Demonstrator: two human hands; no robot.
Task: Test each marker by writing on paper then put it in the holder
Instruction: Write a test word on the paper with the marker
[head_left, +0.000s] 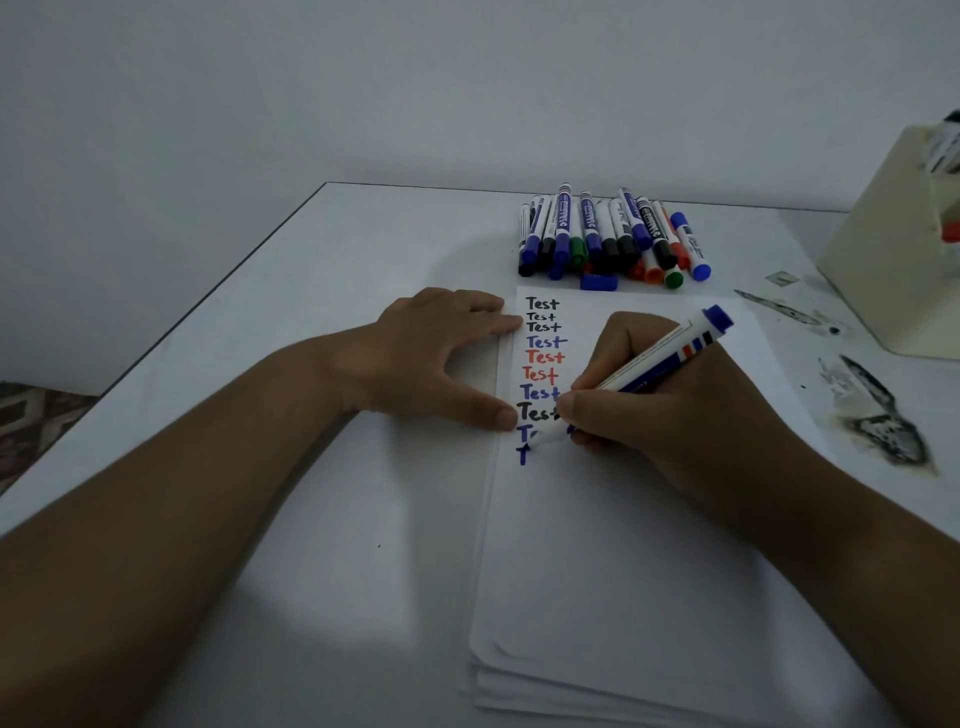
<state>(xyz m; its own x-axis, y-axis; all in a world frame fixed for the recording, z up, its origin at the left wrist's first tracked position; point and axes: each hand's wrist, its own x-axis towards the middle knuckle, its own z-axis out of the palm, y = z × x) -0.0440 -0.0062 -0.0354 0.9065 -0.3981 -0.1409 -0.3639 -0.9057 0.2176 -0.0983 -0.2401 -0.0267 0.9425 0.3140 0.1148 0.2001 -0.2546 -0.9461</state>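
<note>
The left hand lies flat with fingers spread on the left edge of the paper, likely to keep the top sheet of the stack from sliding under the pen stroke. The right hand pinches a blue marker near its tip, which touches the page below a column of the word "Test" in black, blue and red; only a "T" of the newest line is done. Its loose blue cap (probably its own) lies just beyond the sheet, beside the untested markers. The cream holder stands at the desk far right, some markers already inside; their labels are unreadable
</note>
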